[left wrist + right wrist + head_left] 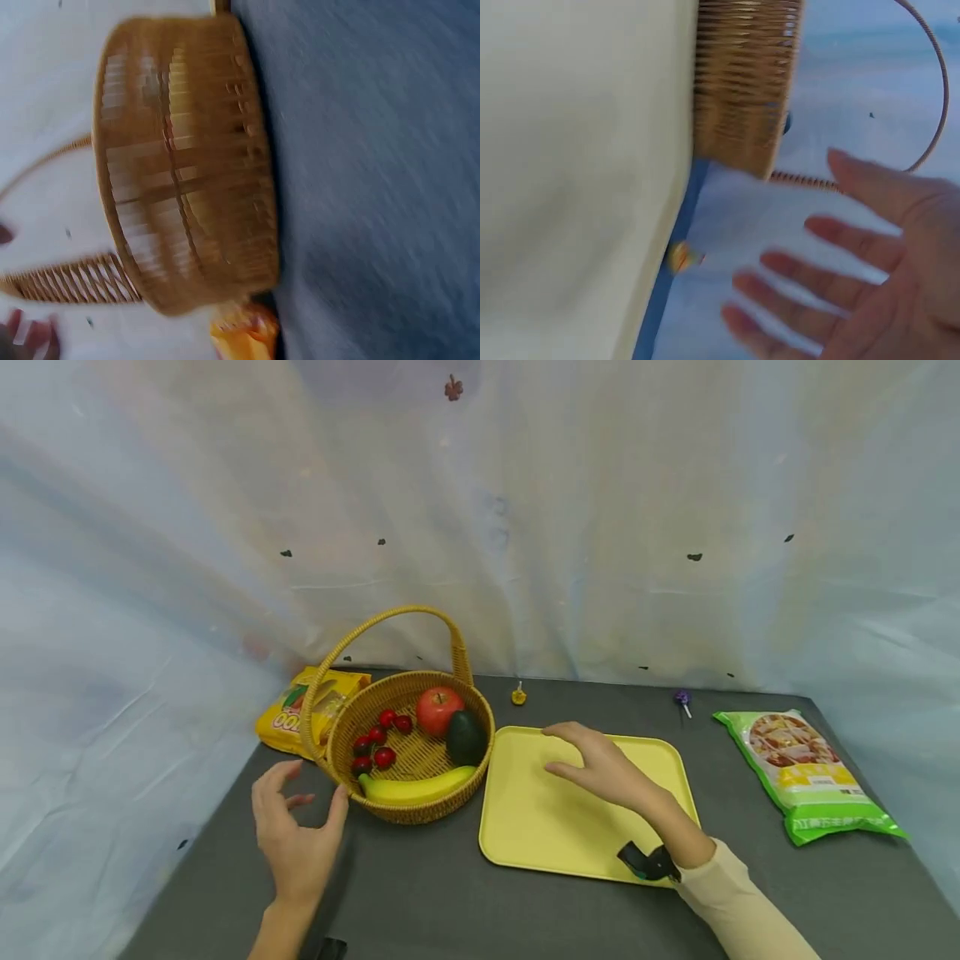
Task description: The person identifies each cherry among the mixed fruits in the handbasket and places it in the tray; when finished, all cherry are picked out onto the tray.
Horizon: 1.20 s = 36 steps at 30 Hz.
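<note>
We see the dark table (420,893) before a pale curtain (600,527). The wicker basket (408,727) stands between both hands. Our left hand (296,835) is just beside it, fingers spread, holding nothing. Our right hand (600,768) hovers relaxed over the yellow tray (540,827).

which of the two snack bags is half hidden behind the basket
The yellow bag at the table's back left corner; the wicker basket and its handle cover part of it. The green bag lies in full view at the far right, beyond the yellow tray.
</note>
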### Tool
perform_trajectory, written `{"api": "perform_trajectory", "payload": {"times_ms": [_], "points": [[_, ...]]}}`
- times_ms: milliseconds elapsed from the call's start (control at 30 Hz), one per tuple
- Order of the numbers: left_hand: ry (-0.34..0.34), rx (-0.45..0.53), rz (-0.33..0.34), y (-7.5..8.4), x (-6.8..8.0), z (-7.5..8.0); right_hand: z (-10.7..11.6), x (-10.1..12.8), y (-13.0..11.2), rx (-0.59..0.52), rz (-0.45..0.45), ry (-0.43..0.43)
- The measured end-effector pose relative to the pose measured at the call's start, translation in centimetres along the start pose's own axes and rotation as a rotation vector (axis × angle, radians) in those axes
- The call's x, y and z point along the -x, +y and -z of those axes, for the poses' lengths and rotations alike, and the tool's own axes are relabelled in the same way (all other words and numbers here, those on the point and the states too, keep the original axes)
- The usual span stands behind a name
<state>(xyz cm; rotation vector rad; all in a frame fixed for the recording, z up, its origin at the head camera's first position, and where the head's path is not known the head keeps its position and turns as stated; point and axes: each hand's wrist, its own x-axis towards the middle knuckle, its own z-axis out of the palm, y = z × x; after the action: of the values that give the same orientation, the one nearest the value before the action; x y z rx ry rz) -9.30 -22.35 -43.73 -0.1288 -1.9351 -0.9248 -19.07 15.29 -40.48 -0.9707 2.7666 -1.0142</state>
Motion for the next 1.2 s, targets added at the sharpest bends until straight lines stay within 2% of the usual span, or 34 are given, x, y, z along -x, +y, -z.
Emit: {"api": "perform_trajectory", "payload": {"times_ms": [100, 167, 267, 367, 500, 567, 733, 867, 1033, 1200], "points": [[-0.135, 0.087, 0.168, -0.8, 0.2, 0.3, -0.3, -3.7, -1.4, -0.204, 0.09, -0.114], [-0.207, 0.149, 0.236, -0.8, 0.2, 0.3, -0.8, -6.5, -2.6, -0.304, 0.152, -0.208], [-0.244, 0.205, 0.252, -0.6, 0.2, 0.2, -1.8, -10.8, -4.6, -0.405, 0.217, -0.35], [-0.253, 0.236, 0.236, -1.1, 0.5, 0.2, -3.2, -14.6, -6.5, -0.398, 0.255, -0.455], [-0.281, 0.249, 0.25, -2.8, 1.2, -0.1, -5.4, -18.3, -8.3, -0.376, 0.242, -0.555], [-0.291, 0.259, 0.258, -3.5, 1.6, -0.2, -6.7, -19.6, -8.5, -0.4, 0.216, -0.592], [-0.276, 0.274, 0.259, -4.3, 2.1, -0.4, -9.6, -21.2, -8.4, -0.499, 0.102, -0.636], [-0.256, 0.279, 0.265, -4.2, 2.2, -0.4, -11.0, -21.4, -8.1, -0.516, 0.019, -0.65], [-0.253, 0.279, 0.237, -2.7, 1.5, -0.1, -11.9, -21.4, -7.8, -0.523, -0.023, -0.661], [-0.268, 0.27, 0.229, -1.2, 0.6, 0.4, -12.6, -21.6, -8.0, -0.47, -0.002, -0.659]]}}
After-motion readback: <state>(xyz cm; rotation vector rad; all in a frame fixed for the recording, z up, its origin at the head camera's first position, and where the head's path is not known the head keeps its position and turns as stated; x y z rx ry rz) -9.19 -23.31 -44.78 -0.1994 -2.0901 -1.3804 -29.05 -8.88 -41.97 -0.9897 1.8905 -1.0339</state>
